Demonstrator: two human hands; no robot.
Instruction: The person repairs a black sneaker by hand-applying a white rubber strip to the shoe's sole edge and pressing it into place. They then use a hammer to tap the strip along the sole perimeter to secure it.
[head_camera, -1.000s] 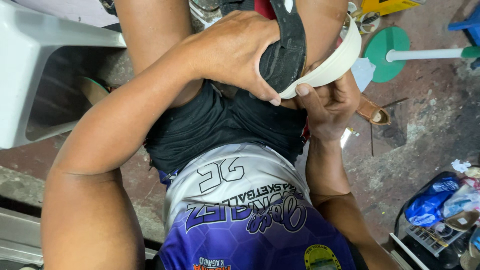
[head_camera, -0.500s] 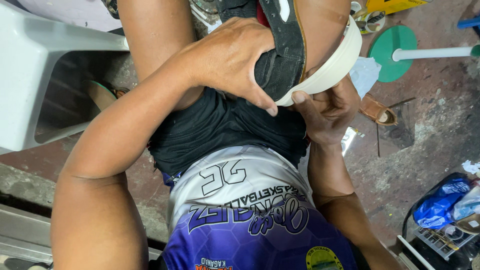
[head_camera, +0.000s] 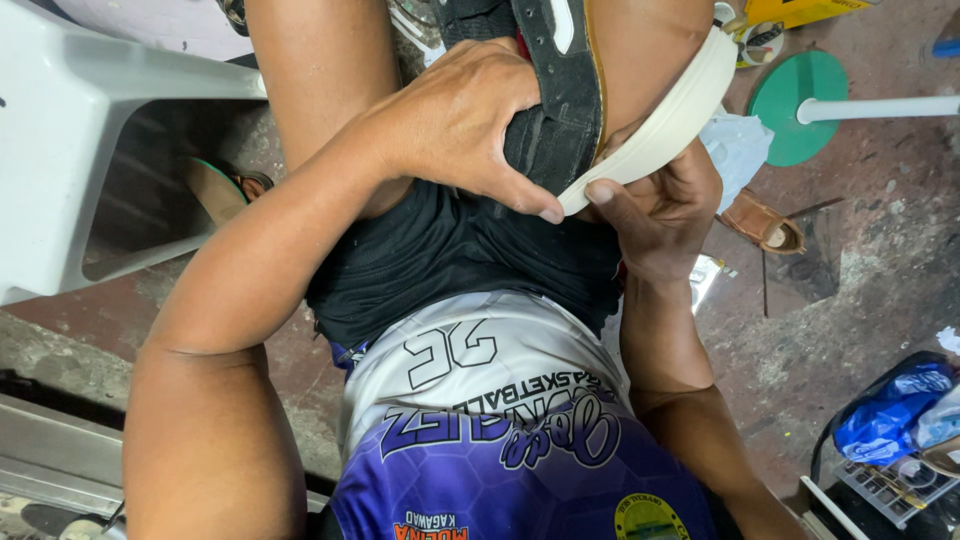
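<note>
Little has shifted in the past second: the shoe remains wedged between the person's knees, both hands in place as before. The left hand is clamped over the black upper, thumb pressing its lower edge. The right hand cups the cream sole from beneath, thumb against its rim. A white plastic chair stands at left.

Shoe-repair workshop, stained concrete floor, loose sole
</note>
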